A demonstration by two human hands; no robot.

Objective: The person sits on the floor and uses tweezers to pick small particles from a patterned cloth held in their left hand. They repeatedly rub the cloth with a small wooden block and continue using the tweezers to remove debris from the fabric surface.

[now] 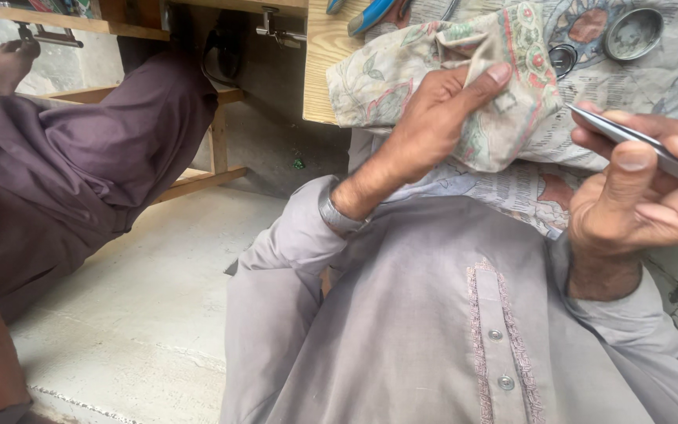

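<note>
My left hand [425, 133] grips a bunched floral cloth [441, 63] at the near edge of a low wooden table [319, 71], thumb pressed on the fabric. My right hand [637, 204] is at the right edge of the view and holds thin metal tweezers [645, 145] between thumb and fingers, their tip pointing left toward the cloth. A patterned paper sheet [668, 71] covers the table under the cloth. I wear a grey buttoned shirt and a metal wristwatch [339, 216] on the left wrist.
A round metal lid [632, 33] and a small round ring-shaped part [563, 59] lie on the paper. Blue-handled pliers [370, 14] rest at the table's far edge. Another person in dark purple clothes [80, 173] sits at the left on the concrete floor [143, 314].
</note>
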